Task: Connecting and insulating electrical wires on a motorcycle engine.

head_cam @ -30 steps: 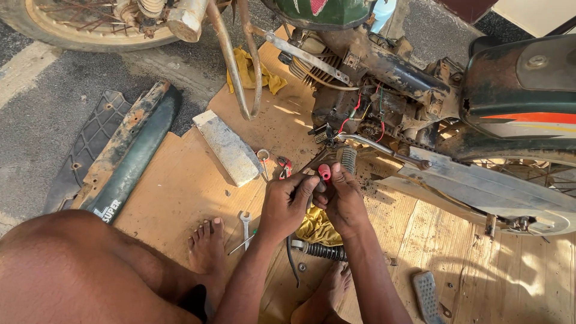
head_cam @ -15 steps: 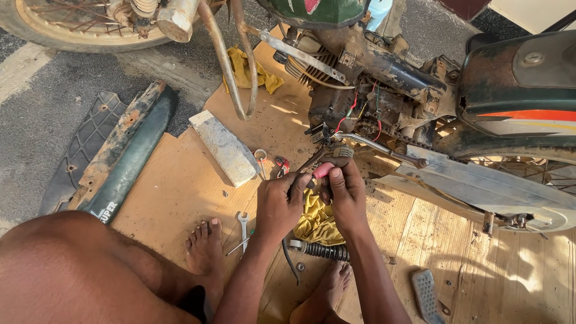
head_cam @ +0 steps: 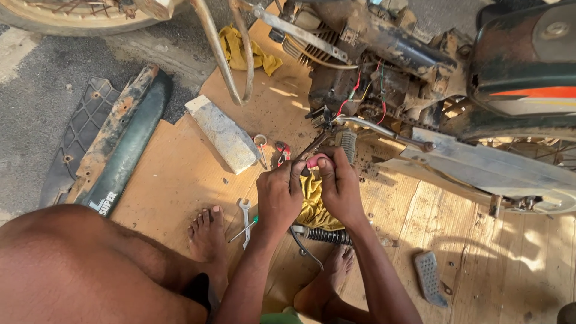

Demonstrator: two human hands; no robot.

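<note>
Both hands, left [head_cam: 279,195] and right [head_cam: 341,187], had edged nearer the engine [head_cam: 360,90], fingers pinched together on a pink-handled tool [head_cam: 318,161].

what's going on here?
A person squats barefoot on plywood beside a stripped motorcycle. Both hands, left hand and right hand, pinch a small pink part just below the engine area, over a yellow rag. A spanner, a spring, red-handled pliers and a footpeg lie around on the board.
</note>
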